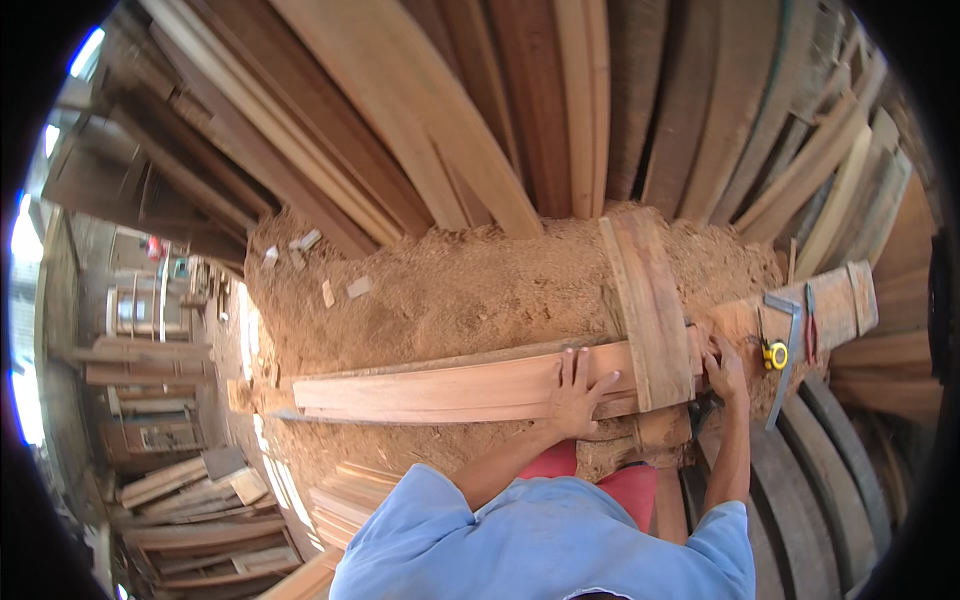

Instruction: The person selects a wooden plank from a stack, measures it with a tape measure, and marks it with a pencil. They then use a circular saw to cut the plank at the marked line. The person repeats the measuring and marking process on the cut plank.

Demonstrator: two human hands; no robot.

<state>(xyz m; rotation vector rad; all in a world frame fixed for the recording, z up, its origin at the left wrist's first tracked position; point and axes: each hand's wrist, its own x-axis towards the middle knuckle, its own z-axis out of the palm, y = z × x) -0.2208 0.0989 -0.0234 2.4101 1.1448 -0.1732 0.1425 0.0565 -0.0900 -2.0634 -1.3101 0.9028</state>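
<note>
A long pinkish board lies across a low wooden rest, crossed near its right part by a rough plank. My left hand lies open on the board, fingers spread. Right of the crosspiece, my right hand has its fingers bent round the board's end, partly hidden. Beside it, on a weathered plank, are a yellow tape measure, a metal square and red-handled pliers.
Tall boards lean in a row beyond a sawdust mound. Dark curved planks lie at the lower right, pale boards beside me at the lower left. Wood stacks and frames line the left side.
</note>
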